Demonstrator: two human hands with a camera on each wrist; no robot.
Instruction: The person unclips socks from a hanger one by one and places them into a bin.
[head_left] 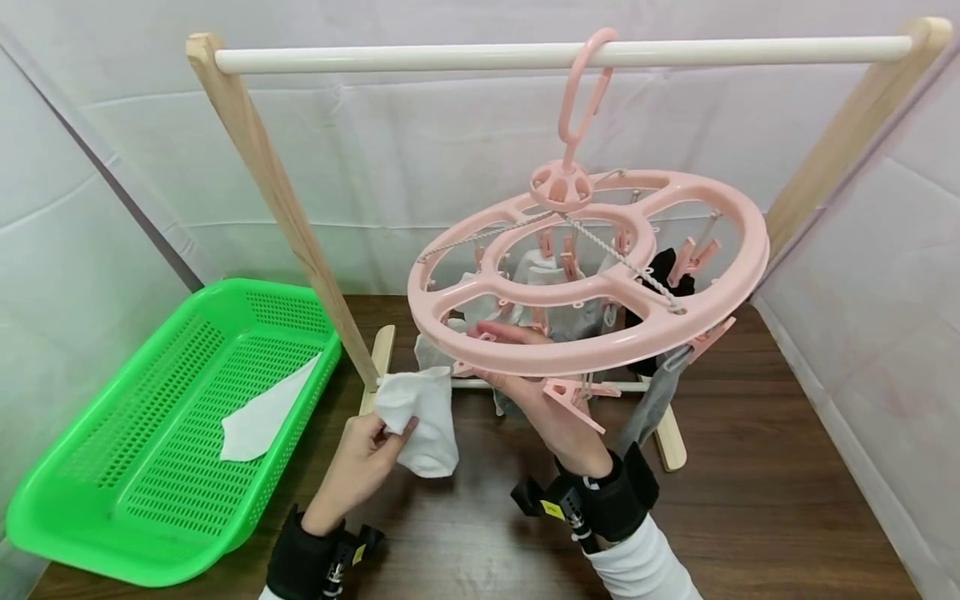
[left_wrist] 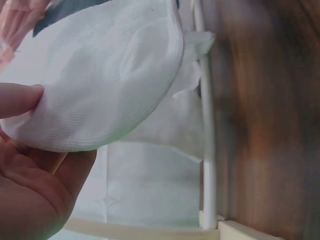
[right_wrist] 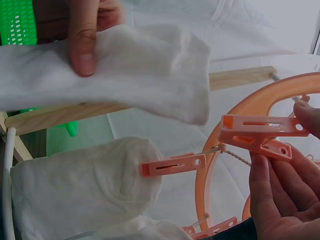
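Observation:
My left hand (head_left: 358,467) pinches a white sock (head_left: 429,425) between thumb and fingers, to the left of a pink round drying hanger (head_left: 517,360). The ribbed knit of this sock fills much of the left wrist view. Under the near left rim of the hanger, my right hand (head_left: 558,417) is partly hidden by the ring. In the right wrist view its thumb and fingers pinch a pink clothespin (right_wrist: 257,125). The left hand's sock is apart from that clothespin. Beside it, another white sock (right_wrist: 85,185) hangs from a second clothespin (right_wrist: 172,165).
The hanger hooks over a white bar (head_left: 390,58) on wooden posts (head_left: 277,183). Grey and black socks hang from it, including a grey one (head_left: 656,400) at the near right. A green basket (head_left: 56,475) at left holds a white sock (head_left: 262,417).

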